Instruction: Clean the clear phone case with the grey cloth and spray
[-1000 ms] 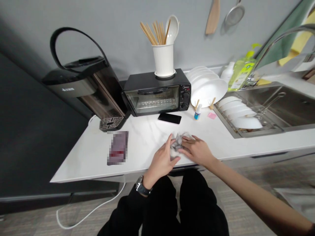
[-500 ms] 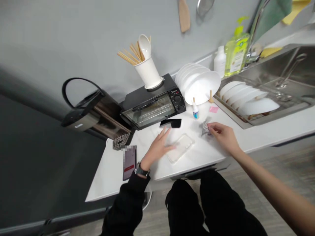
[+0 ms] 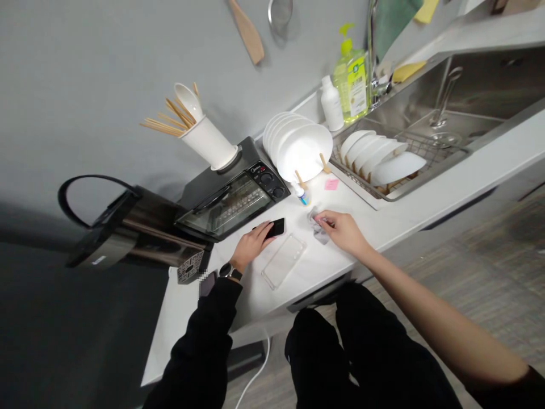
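My left hand (image 3: 250,245), with a watch on its wrist, is closed over the left end of a black smartphone (image 3: 276,228) on the counter. Its fingers cover part of the phone. Between the fingertips of my right hand (image 3: 343,229) is a crumpled grey cloth (image 3: 317,228), which rests on the counter. A clear phone case (image 3: 284,261) lies between my two hands, nearer the front edge, and neither hand touches it. Just beyond the cloth stands a small white bottle with a blue label (image 3: 301,194).
A toaster oven (image 3: 234,204) and a dark drink machine (image 3: 140,227) stand at left. My sleeve partly covers another phone (image 3: 208,283). Behind are white plates (image 3: 304,150), a pink note (image 3: 331,184) and a soap bottle (image 3: 352,85). Bowls (image 3: 378,153) sit in the sink (image 3: 506,108).
My left hand has moved from above the counter near the case onto the black smartphone and closed on it. My right hand stays at the cloth. The view has shifted and tilted.
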`<move>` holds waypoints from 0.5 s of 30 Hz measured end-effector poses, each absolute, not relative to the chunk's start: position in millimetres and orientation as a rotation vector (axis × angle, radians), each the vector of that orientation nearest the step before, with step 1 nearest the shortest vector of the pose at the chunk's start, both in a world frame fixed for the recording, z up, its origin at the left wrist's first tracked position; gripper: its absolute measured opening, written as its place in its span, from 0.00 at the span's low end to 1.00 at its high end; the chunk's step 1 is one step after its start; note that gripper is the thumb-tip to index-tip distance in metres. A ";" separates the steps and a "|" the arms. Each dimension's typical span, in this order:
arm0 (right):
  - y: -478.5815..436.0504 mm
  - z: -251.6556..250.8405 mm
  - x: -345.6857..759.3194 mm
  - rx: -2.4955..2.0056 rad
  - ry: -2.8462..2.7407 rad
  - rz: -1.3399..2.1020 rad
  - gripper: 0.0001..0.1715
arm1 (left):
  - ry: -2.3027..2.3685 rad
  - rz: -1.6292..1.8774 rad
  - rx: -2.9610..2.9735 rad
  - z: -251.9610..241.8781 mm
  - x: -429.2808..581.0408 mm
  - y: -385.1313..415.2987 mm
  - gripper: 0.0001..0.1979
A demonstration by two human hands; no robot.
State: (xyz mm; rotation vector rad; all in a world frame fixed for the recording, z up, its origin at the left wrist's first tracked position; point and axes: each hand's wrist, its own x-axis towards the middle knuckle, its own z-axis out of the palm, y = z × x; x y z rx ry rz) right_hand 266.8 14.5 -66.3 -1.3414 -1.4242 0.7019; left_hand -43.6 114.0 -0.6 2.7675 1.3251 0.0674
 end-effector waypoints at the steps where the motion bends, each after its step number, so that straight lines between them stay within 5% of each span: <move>1: 14.4 -66.6 266.7 -1.342 -1.421 0.702 0.13 | 1.377 0.087 2.754 1.2 -43.8 110.2 0.20; 3: 14.5 -67.1 266.4 -1.344 -1.415 0.696 0.13 | 1.525 0.168 2.713 6.4 -43.6 102.3 0.16; 8: 16.2 -68.8 267.6 -1.349 -1.397 0.671 0.13 | 1.759 0.425 2.563 16.6 -31.6 66.2 0.25; 15: 10.9 -67.0 270.4 -1.271 -1.489 0.678 0.17 | 1.770 0.462 2.407 -4.0 3.1 10.2 0.15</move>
